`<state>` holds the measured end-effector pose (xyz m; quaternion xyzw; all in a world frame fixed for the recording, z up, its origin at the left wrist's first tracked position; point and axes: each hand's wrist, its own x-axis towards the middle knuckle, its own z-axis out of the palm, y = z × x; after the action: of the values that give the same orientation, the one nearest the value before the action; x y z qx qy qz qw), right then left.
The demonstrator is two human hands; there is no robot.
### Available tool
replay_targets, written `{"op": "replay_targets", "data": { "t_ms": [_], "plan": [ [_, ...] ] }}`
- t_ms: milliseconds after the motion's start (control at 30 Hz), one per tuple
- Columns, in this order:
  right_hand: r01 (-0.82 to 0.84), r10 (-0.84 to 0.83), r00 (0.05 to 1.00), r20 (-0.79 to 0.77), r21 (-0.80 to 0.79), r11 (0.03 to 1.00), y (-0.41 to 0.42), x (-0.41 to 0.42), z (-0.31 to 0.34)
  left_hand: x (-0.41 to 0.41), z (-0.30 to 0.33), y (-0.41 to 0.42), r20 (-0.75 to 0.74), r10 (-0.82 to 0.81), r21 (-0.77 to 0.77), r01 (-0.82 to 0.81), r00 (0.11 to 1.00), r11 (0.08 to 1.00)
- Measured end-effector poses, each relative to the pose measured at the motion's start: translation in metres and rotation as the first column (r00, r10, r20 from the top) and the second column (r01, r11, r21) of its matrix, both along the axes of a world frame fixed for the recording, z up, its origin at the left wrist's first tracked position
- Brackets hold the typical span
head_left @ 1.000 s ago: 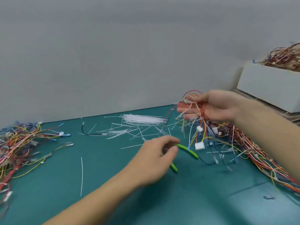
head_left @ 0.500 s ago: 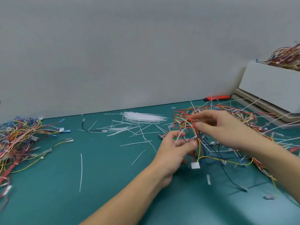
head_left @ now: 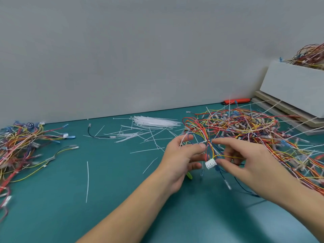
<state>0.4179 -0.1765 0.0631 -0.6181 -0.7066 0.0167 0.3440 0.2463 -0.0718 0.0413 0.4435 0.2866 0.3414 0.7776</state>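
Two hands, left hand [head_left: 182,158] and right hand [head_left: 249,162], pinch the wire bunch [head_left: 208,148] with curled fingers at 5 o'clock from the white ties [head_left: 154,121], and the big heap [head_left: 245,125] at 2 o'clock looks untied, so lots is left.

**Small wire bundle pinched at its waist**

A wire bundle [head_left: 209,148] of thin red, yellow, blue and white insulated strands hangs in the air between the left hand [head_left: 182,158] and the right hand [head_left: 245,160]. The fingertips of both hands meet it at a narrow waist where the strands are gathered. Above the waist the strands fan out into loose loops. Below it they run down to a white plastic connector [head_left: 210,163], a ribbed, tilted block just beside the right thumb. A few blue strands trail lower, blurred.
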Motion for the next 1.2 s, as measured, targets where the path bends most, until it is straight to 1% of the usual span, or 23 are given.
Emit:
{"op": "replay_targets", "data": {
  "t_ms": [100, 233, 367, 433, 467, 533, 600, 667, 700, 733, 800, 833, 867, 900, 933, 1000, 1033, 1067, 1100, 1133, 1167, 1200],
  "plan": [
    [-0.019, 0.019, 1.0, 0.008, -0.068, 0.997, 0.005, -0.002, 0.005, -0.003, 0.002, 0.001, -0.017, -0.054, 0.027, 0.054, 0.998, 0.998],
    [-0.071, 0.084, 0.993, 0.085, -0.149, 0.986, 0.015, -0.003, 0.013, -0.013, 0.007, 0.008, -0.054, -0.072, 0.062, 0.075, 0.996, 0.995],
    [-0.027, 0.041, 0.99, 0.137, -0.1, 0.995, 0.024, -0.006, 0.013, -0.021, 0.01, 0.013, -0.081, -0.162, 0.092, 0.169, 0.983, 0.981],
    [-0.015, 0.025, 0.993, 0.112, -0.09, 0.996, 0.026, -0.007, 0.01, -0.023, 0.011, 0.016, -0.116, -0.197, 0.12, 0.211, 0.974, 0.97],
    [-0.023, 0.028, 0.997, 0.066, -0.081, 0.996, 0.026, -0.007, 0.009, -0.025, 0.012, 0.018, -0.14, -0.198, 0.133, 0.217, 0.97, 0.967],
    [-0.04, 0.034, 0.993, -0.112, -0.048, 0.998, 0.025, -0.005, 0.008, -0.029, 0.015, 0.023, -0.187, -0.173, 0.15, 0.203, 0.967, 0.968],
    [-0.041, 0.029, 0.959, -0.283, -0.04, 0.998, 0.022, -0.002, 0.007, -0.031, 0.016, 0.027, -0.239, -0.125, 0.162, 0.167, 0.963, 0.973],
    [-0.059, 0.035, 0.908, -0.418, -0.044, 0.997, 0.018, 0.0, 0.004, -0.03, 0.014, 0.028, -0.302, -0.056, 0.239, 0.133, 0.952, 0.962],
    [-0.071, 0.044, 0.861, -0.507, -0.035, 0.997, 0.016, -0.001, 0.004, -0.028, 0.012, 0.027, -0.335, -0.016, 0.302, 0.123, 0.942, 0.945],
    [-0.083, 0.052, 0.795, -0.605, -0.023, 0.996, 0.015, -0.002, 0.004, -0.026, 0.01, 0.025, -0.353, 0.015, 0.353, 0.119, 0.935, 0.928],
    [-0.111, 0.067, 0.648, -0.759, -0.007, 0.994, 0.014, -0.003, 0.004, -0.018, 0.006, 0.019, -0.349, 0.015, 0.374, 0.124, 0.937, 0.919],
    [-0.121, 0.071, 0.612, -0.788, -0.005, 0.993, 0.014, -0.004, 0.003, -0.014, 0.005, 0.017, -0.345, -0.001, 0.367, 0.136, 0.939, 0.92],
    [-0.124, 0.069, 0.616, -0.785, -0.009, 0.992, 0.014, -0.006, 0.001, -0.011, 0.004, 0.014, -0.34, -0.015, 0.362, 0.146, 0.94, 0.921],
    [-0.125, 0.063, 0.653, -0.755, -0.026, 0.992, 0.014, -0.007, 0.001, -0.008, 0.005, 0.013, -0.319, -0.036, 0.343, 0.151, 0.947, 0.927],
    [-0.124, 0.049, 0.714, -0.698, -0.057, 0.991, 0.014, -0.007, 0.0, -0.007, 0.007, 0.012, -0.279, -0.071, 0.296, 0.156, 0.958, 0.942],
    [-0.14, 0.032, 0.861, -0.508, -0.176, 0.974, 0.012, -0.004, 0.004, -0.007, 0.01, 0.013, -0.194, -0.135, 0.194, 0.173, 0.972, 0.966],
    [-0.185, 0.059, 0.899, -0.434, -0.254, 0.949, 0.01, -0.002, 0.009, -0.008, 0.011, 0.014, -0.187, -0.13, 0.186, 0.165, 0.974, 0.969],
    [-0.255, 0.107, 0.905, -0.412, -0.324, 0.911, 0.008, 0.001, 0.015, -0.008, 0.01, 0.014, -0.199, -0.098, 0.198, 0.137, 0.975, 0.971],
    [-0.328, 0.143, 0.883, -0.448, -0.369, 0.87, 0.008, 0.005, 0.021, -0.009, 0.009, 0.012, -0.214, -0.057, 0.21, 0.103, 0.975, 0.972],
    [-0.358, 0.148, 0.864, -0.482, -0.381, 0.852, 0.009, 0.008, 0.027, -0.008, 0.007, 0.01, -0.217, -0.032, 0.211, 0.079, 0.976, 0.974],
    [-0.331, 0.127, 0.862, -0.491, -0.354, 0.875, 0.015, 0.012, 0.032, -0.006, 0.006, 0.008, -0.207, -0.027, 0.204, 0.07, 0.978, 0.976],
    [-0.24, 0.085, 0.887, -0.454, -0.296, 0.924, 0.023, 0.016, 0.034, -0.005, 0.006, 0.005, -0.196, -0.033, 0.196, 0.073, 0.98, 0.978]
  ]
}}
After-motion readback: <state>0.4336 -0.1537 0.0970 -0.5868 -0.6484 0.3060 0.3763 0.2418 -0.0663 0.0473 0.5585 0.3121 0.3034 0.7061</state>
